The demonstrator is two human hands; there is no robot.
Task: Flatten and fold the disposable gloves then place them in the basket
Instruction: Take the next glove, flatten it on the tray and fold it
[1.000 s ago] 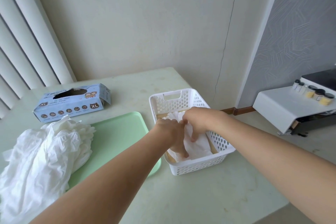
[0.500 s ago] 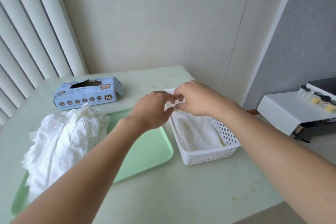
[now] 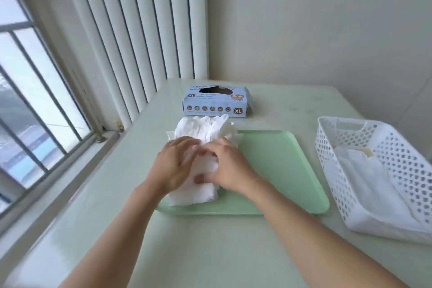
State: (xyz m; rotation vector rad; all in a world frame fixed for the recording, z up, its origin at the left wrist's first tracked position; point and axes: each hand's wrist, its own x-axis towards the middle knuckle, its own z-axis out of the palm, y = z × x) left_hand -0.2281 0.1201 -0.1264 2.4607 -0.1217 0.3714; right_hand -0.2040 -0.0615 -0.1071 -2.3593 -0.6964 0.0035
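A heap of crumpled white disposable gloves [image 3: 203, 128] lies on the left end of a green tray [image 3: 275, 161]. Both hands are on this heap. My left hand [image 3: 174, 166] lies over its left side with fingers reaching into the gloves. My right hand [image 3: 230, 168] grips a bunch of glove material, with fingers and thumb curled round it. The white perforated basket [image 3: 383, 147] stands at the right and holds folded white gloves [image 3: 364, 180] on its bottom. How firmly the left fingers hold the gloves is hidden.
A blue XL glove box [image 3: 216, 104] stands behind the heap. A window with bars and vertical blinds [image 3: 131, 37] run along the left. The pale green table [image 3: 210, 245] stretches toward me, and a wall corner closes off the back.
Both hands left the basket and moved left onto the heap of gloves on the tray. My view swung left, so the basket now sits at the right edge.
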